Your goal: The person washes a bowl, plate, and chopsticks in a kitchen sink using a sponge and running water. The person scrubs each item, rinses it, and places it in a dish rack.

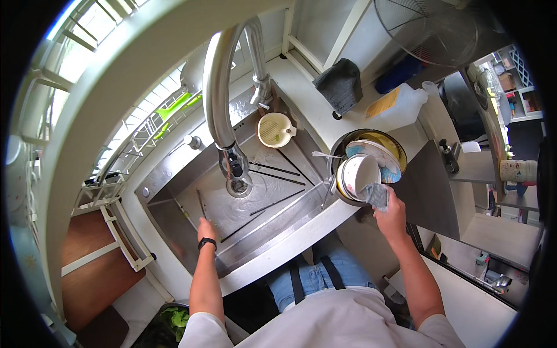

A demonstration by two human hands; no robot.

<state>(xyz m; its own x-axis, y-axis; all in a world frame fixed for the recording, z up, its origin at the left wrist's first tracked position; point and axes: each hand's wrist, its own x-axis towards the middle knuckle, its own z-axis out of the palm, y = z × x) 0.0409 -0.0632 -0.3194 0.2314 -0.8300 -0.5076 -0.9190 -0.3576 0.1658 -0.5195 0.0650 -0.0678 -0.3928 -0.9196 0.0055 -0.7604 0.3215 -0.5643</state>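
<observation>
My left hand (206,229) is low over the left part of the stainless steel sink (174,239), closed on a dark chopstick (201,202). Several more dark chopsticks (277,202) lie scattered on the wet sink floor. My right hand (388,213) grips a grey cloth (377,196) at the rim of a white bowl (366,173). That bowl leans in a stack inside a round basin (402,148), beside soiled plates (377,157) and a metal utensil (326,154). The faucet (234,162) hangs over the drain (239,187). A cream strainer cup (275,130) stands at the sink's back corner.
Behind the basin stand a translucent plastic jug (398,106) and a dark grey cloth (341,86). A wire rack (150,126) with green utensils runs along the sink's far left side. Leafy greens (177,319) sit in a container at lower left.
</observation>
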